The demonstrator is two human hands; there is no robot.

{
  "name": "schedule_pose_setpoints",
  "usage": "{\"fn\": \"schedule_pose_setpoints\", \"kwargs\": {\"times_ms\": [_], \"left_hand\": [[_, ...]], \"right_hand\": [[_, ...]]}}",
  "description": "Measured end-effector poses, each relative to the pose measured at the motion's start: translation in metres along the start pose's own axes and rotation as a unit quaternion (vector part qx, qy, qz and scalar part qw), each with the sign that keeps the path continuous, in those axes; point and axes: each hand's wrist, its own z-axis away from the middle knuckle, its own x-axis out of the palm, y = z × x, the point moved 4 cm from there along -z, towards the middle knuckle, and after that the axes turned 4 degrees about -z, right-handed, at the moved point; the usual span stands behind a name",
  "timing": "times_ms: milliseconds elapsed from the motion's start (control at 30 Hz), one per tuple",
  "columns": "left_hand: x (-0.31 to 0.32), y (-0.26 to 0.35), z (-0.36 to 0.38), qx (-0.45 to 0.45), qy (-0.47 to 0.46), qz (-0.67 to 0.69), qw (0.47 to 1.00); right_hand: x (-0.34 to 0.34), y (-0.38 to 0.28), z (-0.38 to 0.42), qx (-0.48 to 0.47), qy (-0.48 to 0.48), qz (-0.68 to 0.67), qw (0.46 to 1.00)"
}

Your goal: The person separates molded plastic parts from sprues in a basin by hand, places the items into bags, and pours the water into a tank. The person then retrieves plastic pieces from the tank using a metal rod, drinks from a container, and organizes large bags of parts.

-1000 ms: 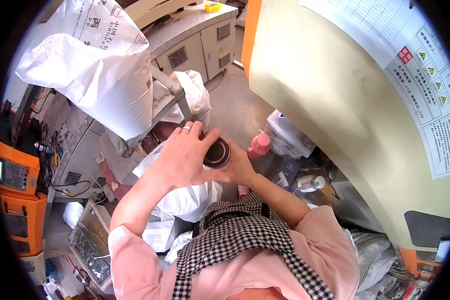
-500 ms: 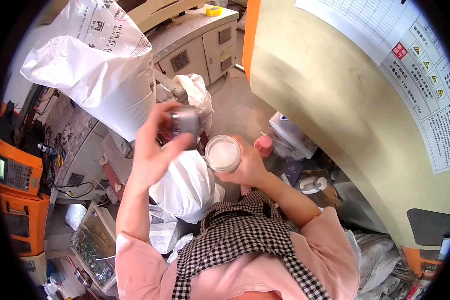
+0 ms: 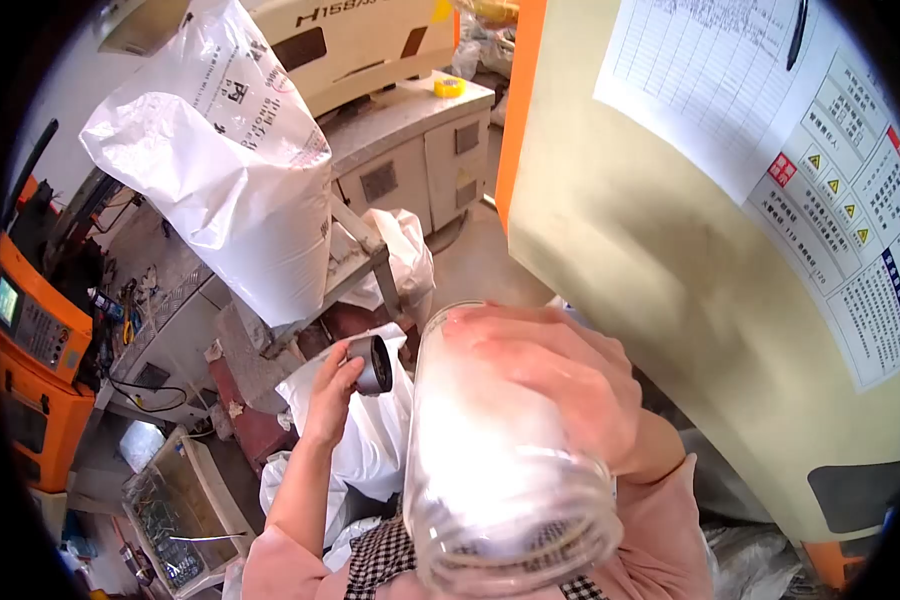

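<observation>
My right hand [image 3: 570,375] is wrapped round a clear jar [image 3: 470,420], raised close to the camera and tilted with its open mouth towards me. Bright glare and whitish contents blur the inside of the jar. To the left and lower down, my left hand [image 3: 330,395] grips a dark grey round lid [image 3: 374,366] by its edge, its hollow side turned to the right. Lid and jar are apart. Behind the left hand stands a white sack [image 3: 370,440].
A large printed white sack [image 3: 220,180] rests on a metal stand [image 3: 370,270] at upper left. The beige machine panel [image 3: 690,280] bounds my right side. An orange control unit [image 3: 40,340] and a bin [image 3: 185,520] are at left.
The jar has risen from waist height up to near the camera and tipped towards me. My left hand, with the lid, has dropped lower. The whole view has tilted upward.
</observation>
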Motion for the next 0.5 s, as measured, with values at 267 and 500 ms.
{"fn": "schedule_pose_setpoints", "kwargs": {"times_ms": [267,500], "left_hand": [[-0.009,-0.015,-0.008,0.022,-0.063,-0.016,0.998],[-0.003,-0.01,-0.003,0.027,-0.061,0.0,0.998]], "right_hand": [[-0.014,-0.032,-0.026,-0.061,0.069,0.046,0.995],[-0.021,-0.043,-0.031,-0.056,0.018,0.097,0.994]]}}
